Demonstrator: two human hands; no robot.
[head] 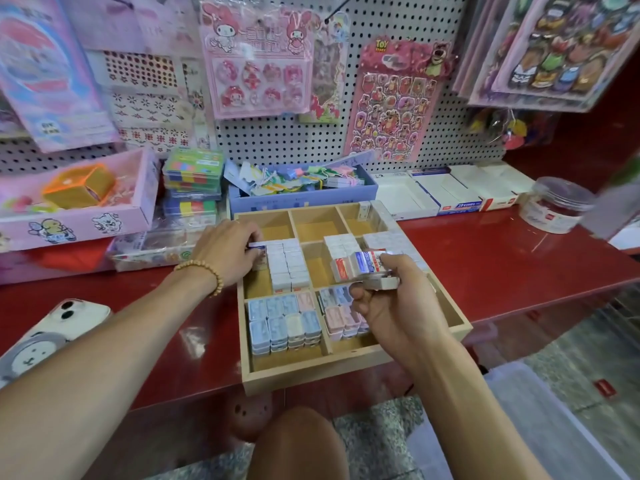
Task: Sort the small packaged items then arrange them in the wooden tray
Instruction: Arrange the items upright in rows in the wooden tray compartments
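A wooden tray (349, 367) with several compartments sits on the red shelf. White packaged erasers (289, 263) fill its middle-left compartment, and blue and pink small boxes (282, 320) fill the front-left one. My left hand (230, 249) pinches a small white-and-blue packet (257, 246) at the left end of the white stack. Over the tray's right side, my right hand (391, 299) grips a bundle of red-and-blue labelled packets (358, 266). More white packets (341, 245) stand in the middle compartment.
A phone (52, 332) lies on the shelf at the left. Behind the tray stand a blue box of tags (301, 197), a pink box (76, 221), stacked colourful cases (194, 181), white cartons (443, 195) and a clear tub (554, 207). Sticker sheets hang on the pegboard (298, 140).
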